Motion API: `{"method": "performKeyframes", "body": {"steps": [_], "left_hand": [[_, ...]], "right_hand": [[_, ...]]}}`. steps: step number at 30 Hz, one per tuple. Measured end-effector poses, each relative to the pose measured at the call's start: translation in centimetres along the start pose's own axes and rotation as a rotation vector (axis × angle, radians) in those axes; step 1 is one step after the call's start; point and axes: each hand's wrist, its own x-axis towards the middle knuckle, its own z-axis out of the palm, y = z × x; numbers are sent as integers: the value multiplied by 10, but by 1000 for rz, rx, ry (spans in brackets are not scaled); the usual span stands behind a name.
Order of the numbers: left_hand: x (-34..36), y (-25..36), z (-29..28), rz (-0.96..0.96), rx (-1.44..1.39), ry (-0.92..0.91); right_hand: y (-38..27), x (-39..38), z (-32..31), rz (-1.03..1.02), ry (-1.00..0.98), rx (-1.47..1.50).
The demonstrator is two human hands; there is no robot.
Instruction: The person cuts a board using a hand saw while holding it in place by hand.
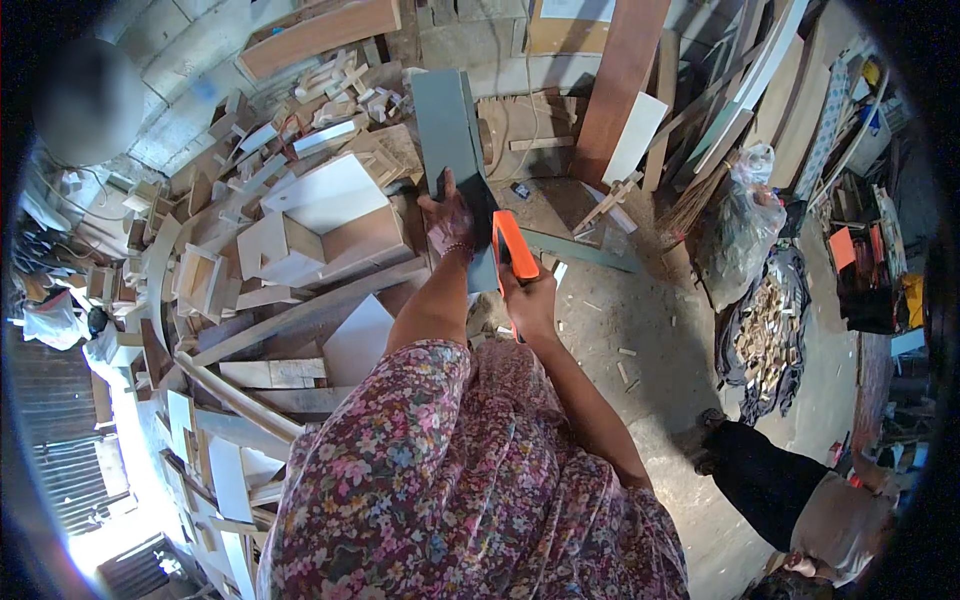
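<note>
A long grey board [443,118] stretches away in front of me, with a darker side along its right. My left hand [448,220] rests on this board, its index finger and thumb stretched out; the other fingers are hard to make out. In my right hand [530,300] is an orange hand tool [515,245] with a dark inner part, held beside the board's right edge. The fingers are wrapped round its lower portion. Which kind of tool it is I cannot tell, as my hand covers much of it.
White and bare wood panels [335,195] and offcuts crowd the left. Planks [620,80] lean on the far wall. On the right are a clear plastic bag [750,230] and a dark cloth [730,340] heaped with wood scraps. Another person [770,480] is at lower right.
</note>
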Motion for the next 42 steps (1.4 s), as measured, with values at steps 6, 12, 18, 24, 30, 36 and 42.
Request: {"method": "performKeyframes", "body": {"steps": [6, 12, 18, 24, 30, 36, 42], "left_hand": [[-6, -11, -18, 123, 98, 99], [3, -23, -3, 99, -127, 97], [6, 7, -2, -4, 151, 42], [8, -19, 1, 140, 163, 268], [22, -33, 21, -16, -208, 83], [7, -26, 14, 38, -35, 94], [23, -68, 40, 69, -306, 27]], "right_hand": [[-40, -36, -9, 13, -55, -258], [-44, -80, -29, 85, -56, -25], [-19, -18, 3, -74, -30, -94], [-56, -59, -18, -26, -37, -101], [-47, -74, -25, 87, -18, 70], [-10, 9, 2, 112, -57, 71], [-28, -22, 9, 14, -46, -105]]}}
